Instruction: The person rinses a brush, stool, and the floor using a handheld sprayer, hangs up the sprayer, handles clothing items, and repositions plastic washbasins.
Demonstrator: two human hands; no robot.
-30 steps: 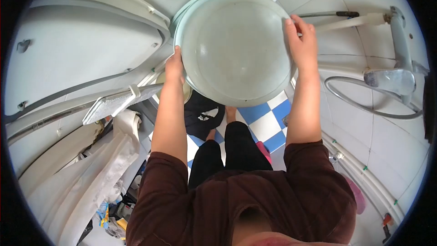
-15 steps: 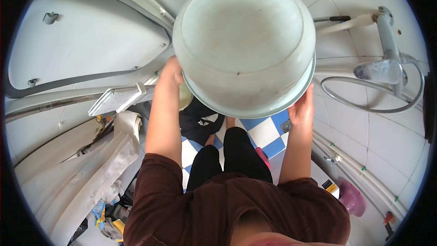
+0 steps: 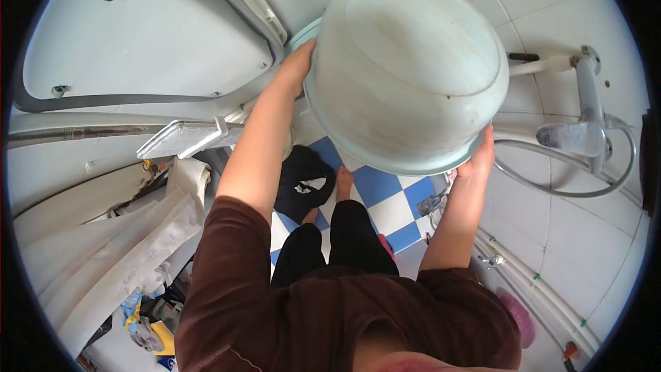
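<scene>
A large pale green plastic basin [image 3: 413,72] is held up in front of me, its rounded bottom turned toward my head and its rim facing away. My left hand [image 3: 299,67] grips the rim on the left side. On the lower right, my right hand [image 3: 478,157] clasps the rim from below, its fingers partly behind the basin. The basin is tilted, with more of its left rim showing. What is inside the basin is hidden.
Black cloth [image 3: 303,182] lies on the blue-and-white tiled floor [image 3: 389,210] by my feet. A shower fixture with a looped hose [image 3: 599,193] is on the right wall. At left are a mirror [image 3: 144,34], a soap rack [image 3: 186,141] and a pale curtain [image 3: 131,255].
The basin has shifted right and tipped, so its left rim and side show more. My left hand has moved up and forward; my right hand has moved slightly right and down.
</scene>
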